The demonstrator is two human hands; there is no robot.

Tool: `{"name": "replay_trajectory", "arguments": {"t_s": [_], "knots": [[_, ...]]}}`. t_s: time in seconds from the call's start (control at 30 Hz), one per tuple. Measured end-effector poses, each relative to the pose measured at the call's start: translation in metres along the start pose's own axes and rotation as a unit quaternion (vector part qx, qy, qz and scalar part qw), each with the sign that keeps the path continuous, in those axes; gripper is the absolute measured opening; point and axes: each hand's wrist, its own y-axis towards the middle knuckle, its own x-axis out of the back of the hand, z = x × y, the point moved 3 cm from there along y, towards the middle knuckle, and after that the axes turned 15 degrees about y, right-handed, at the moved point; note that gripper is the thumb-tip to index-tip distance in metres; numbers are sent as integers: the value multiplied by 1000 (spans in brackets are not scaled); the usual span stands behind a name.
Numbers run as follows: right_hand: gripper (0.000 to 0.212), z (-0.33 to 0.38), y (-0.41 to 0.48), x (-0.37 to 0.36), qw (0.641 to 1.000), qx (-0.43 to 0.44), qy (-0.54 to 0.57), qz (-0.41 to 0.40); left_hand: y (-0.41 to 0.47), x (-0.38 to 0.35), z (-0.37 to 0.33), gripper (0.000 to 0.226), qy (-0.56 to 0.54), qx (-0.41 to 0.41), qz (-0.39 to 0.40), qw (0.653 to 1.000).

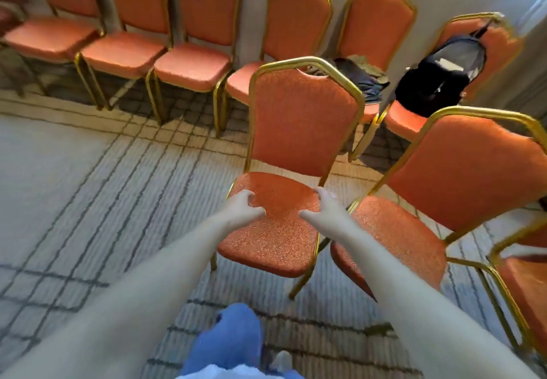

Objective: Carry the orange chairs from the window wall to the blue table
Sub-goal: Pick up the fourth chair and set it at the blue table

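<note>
An orange chair (pixel 284 148) with a gold metal frame stands on the carpet directly in front of me, its seat toward me. My left hand (pixel 244 207) grips the left edge of its seat, with the fingers curled over the rim. On the seat's right edge is my right hand (pixel 327 211), thumb spread across the cushion and fingers over the side. More orange chairs (pixel 189 65) line the pale wall behind it. The blue table is not in view.
A second orange chair (pixel 438 201) stands close on the right, and a third (pixel 527 295) at the right edge. A black backpack (pixel 438 82) and folded clothes (pixel 365 81) lie on wall chairs. Patterned carpet (pixel 88 201) lies to the left.
</note>
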Motion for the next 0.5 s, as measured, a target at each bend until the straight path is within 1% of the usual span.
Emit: {"name": "replay_trajectory", "arguments": {"t_s": [0.1, 0.23, 0.4, 0.5], "knots": [[76, 4, 50, -2, 999, 19, -26, 36, 28, -9, 6, 67, -30, 58, -8, 998], [72, 10, 103, -6, 996, 19, -37, 78, 64, -17, 8, 68, -66, 114, -6, 991], [72, 11, 150, -8, 990, 22, -61, 126, 94, -20, 10, 79, -116, 166, -7, 979], [74, 9, 175, -8, 984, 12, -76, 160, 108, -24, 12, 77, -151, 200, -20, 968]]}}
